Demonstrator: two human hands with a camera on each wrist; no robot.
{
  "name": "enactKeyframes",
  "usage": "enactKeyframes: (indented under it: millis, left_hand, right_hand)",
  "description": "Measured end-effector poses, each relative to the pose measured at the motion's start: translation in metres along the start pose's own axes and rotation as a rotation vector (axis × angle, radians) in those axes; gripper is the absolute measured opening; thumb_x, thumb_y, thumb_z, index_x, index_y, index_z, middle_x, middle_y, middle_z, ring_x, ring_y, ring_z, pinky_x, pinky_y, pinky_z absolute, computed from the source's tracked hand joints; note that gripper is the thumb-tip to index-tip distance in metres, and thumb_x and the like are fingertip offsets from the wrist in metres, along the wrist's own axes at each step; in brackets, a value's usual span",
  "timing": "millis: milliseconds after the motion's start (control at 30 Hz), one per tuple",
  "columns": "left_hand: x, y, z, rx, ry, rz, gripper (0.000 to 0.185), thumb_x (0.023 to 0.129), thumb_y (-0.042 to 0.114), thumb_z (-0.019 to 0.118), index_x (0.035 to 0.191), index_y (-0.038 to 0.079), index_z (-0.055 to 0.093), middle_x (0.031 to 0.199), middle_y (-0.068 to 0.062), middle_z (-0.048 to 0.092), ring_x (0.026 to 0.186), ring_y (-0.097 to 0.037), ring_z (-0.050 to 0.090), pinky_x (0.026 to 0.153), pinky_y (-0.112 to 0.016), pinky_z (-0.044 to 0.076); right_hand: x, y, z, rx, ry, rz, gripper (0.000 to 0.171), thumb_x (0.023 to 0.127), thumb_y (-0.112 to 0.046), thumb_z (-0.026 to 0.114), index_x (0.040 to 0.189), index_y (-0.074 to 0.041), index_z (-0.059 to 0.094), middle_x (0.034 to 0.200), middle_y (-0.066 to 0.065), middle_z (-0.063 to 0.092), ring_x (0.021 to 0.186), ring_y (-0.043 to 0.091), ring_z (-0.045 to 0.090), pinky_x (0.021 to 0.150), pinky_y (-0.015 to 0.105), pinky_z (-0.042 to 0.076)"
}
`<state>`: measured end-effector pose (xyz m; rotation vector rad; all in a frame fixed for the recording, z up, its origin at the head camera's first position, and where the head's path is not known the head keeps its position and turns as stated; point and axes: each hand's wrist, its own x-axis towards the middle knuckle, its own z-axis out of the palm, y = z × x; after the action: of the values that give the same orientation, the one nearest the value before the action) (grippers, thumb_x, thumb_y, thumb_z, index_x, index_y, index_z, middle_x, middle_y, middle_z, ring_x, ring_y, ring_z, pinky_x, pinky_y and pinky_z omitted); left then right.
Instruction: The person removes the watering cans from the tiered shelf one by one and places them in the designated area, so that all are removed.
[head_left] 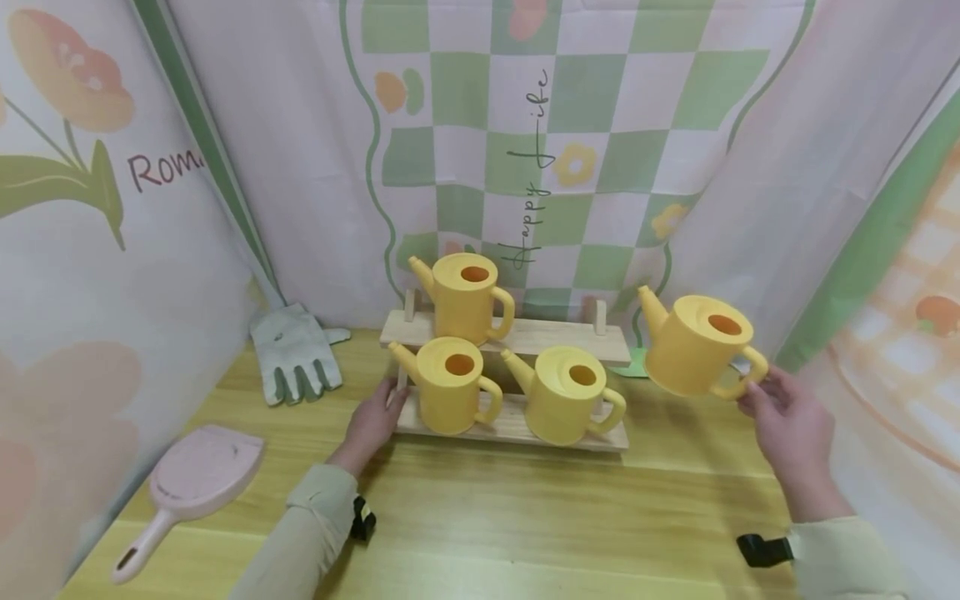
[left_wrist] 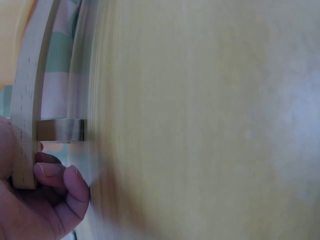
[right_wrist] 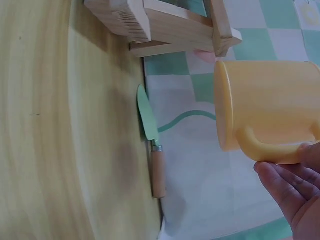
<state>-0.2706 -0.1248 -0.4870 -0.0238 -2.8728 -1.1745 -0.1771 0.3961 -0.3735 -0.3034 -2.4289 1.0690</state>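
Observation:
My right hand point(head_left: 795, 425) pinches the handle of a yellow watering can point(head_left: 693, 350), held in the air right of a two-tier wooden shelf point(head_left: 555, 332). In the right wrist view, thumb and fingers of the right hand point(right_wrist: 295, 195) meet on the can's handle. My left hand point(head_left: 372, 422) grips the left end of the shelf's lower board, its fingers curled under the wood point(left_wrist: 27, 90) in the left wrist view. One yellow can point(head_left: 465, 304) stands on the upper board. Two more, a left can point(head_left: 447, 396) and a right can point(head_left: 558, 408), stand on the lower board, spouts pointing left.
Behind the held can lies a trowel with a green blade point(right_wrist: 146, 112) and wooden handle point(right_wrist: 158, 175), against the back cloth. A pale glove point(head_left: 296, 350) and a pink dustpan point(head_left: 206, 471) lie on the wooden table point(head_left: 510, 517) to the left. Printed cloth surrounds the table.

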Motion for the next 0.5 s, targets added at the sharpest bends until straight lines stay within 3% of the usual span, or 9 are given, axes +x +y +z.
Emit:
enactKeyframes:
  millis: [500]
  left_hand:
    - [-0.001, 0.003, -0.001, 0.01, -0.009, -0.024, 0.054, 0.09, 0.052, 0.033, 0.131, 0.018, 0.037, 0.129, -0.014, 0.045, 0.112, -0.035, 0.045, 0.09, -0.051, 0.036]
  right_hand:
    - [-0.001, 0.037, 0.024, -0.015, -0.007, 0.01, 0.041, 0.091, -0.016, 0.047, 0.127, 0.002, 0.04, 0.111, 0.029, 0.052, 0.062, -0.012, 0.054, 0.056, 0.013, 0.049]
